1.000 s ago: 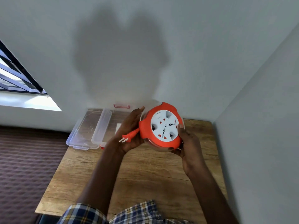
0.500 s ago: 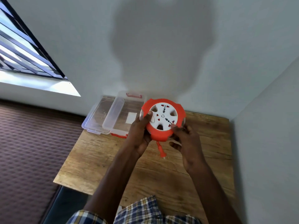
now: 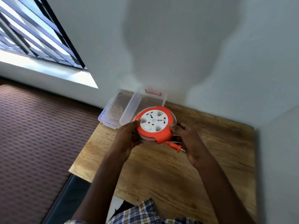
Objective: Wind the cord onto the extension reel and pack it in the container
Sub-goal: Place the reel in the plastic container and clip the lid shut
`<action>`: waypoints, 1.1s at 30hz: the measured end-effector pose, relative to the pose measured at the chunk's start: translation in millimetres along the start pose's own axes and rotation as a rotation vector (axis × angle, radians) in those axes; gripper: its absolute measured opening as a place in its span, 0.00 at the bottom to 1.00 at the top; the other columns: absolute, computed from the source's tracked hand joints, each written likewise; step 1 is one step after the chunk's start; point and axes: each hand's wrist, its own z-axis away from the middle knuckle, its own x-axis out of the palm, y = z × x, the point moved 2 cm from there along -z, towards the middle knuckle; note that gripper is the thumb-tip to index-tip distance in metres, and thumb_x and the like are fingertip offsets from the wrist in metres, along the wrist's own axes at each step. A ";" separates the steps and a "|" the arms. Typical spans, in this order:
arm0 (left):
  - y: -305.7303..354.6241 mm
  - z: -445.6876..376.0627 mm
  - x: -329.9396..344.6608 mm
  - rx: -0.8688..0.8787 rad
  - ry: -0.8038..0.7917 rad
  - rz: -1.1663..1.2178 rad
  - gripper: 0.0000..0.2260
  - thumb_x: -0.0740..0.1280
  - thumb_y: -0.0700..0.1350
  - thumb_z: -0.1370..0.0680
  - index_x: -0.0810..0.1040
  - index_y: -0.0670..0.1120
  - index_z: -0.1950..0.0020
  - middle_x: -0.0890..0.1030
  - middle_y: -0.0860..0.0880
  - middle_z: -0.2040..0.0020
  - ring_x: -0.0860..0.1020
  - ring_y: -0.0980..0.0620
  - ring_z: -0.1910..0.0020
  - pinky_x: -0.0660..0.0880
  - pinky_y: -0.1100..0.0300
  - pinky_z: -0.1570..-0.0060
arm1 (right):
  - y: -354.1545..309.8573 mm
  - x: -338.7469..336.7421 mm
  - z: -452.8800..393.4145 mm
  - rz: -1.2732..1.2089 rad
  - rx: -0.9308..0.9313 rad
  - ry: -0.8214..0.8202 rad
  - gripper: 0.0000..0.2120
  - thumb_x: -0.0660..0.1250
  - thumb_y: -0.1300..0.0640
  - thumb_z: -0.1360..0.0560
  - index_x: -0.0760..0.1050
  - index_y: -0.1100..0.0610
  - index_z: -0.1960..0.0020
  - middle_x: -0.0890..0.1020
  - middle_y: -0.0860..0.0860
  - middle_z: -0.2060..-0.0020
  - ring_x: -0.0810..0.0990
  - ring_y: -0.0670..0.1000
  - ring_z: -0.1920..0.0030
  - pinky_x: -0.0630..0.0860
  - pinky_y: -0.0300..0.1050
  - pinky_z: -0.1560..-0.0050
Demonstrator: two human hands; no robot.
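The extension reel [image 3: 153, 125], a round, smooth plastic drum with an orange casing and a white face pierced by socket holes, is held in the air between two hands, above the far part of a wooden table [image 3: 210, 159] and just in front of the container [image 3: 155, 101]; the left hand [image 3: 127, 139] curls around the reel's left edge, thumb on the orange rim, fingers wrapped beneath; the right hand [image 3: 187, 139] clasps the right edge the same way, fingers bent against the casing; a short orange plug [image 3: 174, 146] with metal pins sticks out from the reel's lower right side and lies across the right hand's palm side; the cord itself is hidden inside the drum; the container is a clear, rectangular plastic box with rounded corners and a red clasp [image 3: 152, 92] on its far wall, standing against a pale painted wall; its clear lid [image 3: 111, 113] lies flat just to its left, partly overhanging the table's corner; the tabletop shows a warm, streaked wood grain; left of the table spreads a purplish floor covering [image 3: 35, 135] with a woven, ribbed texture; a window [image 3: 32, 38] with dark slanted bars sits at upper left; a plaid shirt [image 3: 142, 214] shows at the bottom edge.
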 end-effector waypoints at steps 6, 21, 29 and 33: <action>27.5 -32.5 9.0 -0.097 -0.062 0.501 0.14 0.69 0.42 0.16 0.79 0.36 0.34 0.87 0.35 0.45 0.86 0.40 0.50 0.87 0.49 0.55 | -29.4 54.6 -41.9 -0.509 0.026 0.011 0.16 0.69 0.48 0.22 0.81 0.56 0.41 0.85 0.55 0.52 0.83 0.54 0.52 0.79 0.52 0.47; 65.7 -111.7 -63.3 0.163 0.058 -0.747 0.09 0.69 0.45 0.17 0.82 0.43 0.55 0.87 0.46 0.66 0.84 0.48 0.70 0.77 0.57 0.66 | -18.7 103.0 -128.4 0.335 -0.090 0.687 0.10 0.71 0.62 0.25 0.81 0.51 0.46 0.87 0.55 0.46 0.86 0.57 0.47 0.83 0.60 0.43; 54.7 -150.3 -59.1 0.493 0.069 -0.929 0.16 0.69 0.45 0.16 0.78 0.45 0.29 0.82 0.41 0.41 0.82 0.43 0.46 0.76 0.52 0.51 | -14.6 128.5 -147.2 0.907 -0.062 0.595 0.28 0.65 0.59 0.19 0.63 0.52 0.20 0.79 0.57 0.31 0.80 0.62 0.35 0.79 0.53 0.40; 28.8 -154.2 -54.6 0.512 0.016 -0.912 0.20 0.62 0.42 0.13 0.71 0.44 0.21 0.80 0.37 0.32 0.79 0.37 0.34 0.73 0.53 0.44 | -10.9 131.2 -151.7 1.180 0.022 0.553 0.36 0.63 0.57 0.19 0.51 0.52 0.15 0.82 0.59 0.37 0.80 0.63 0.37 0.77 0.50 0.42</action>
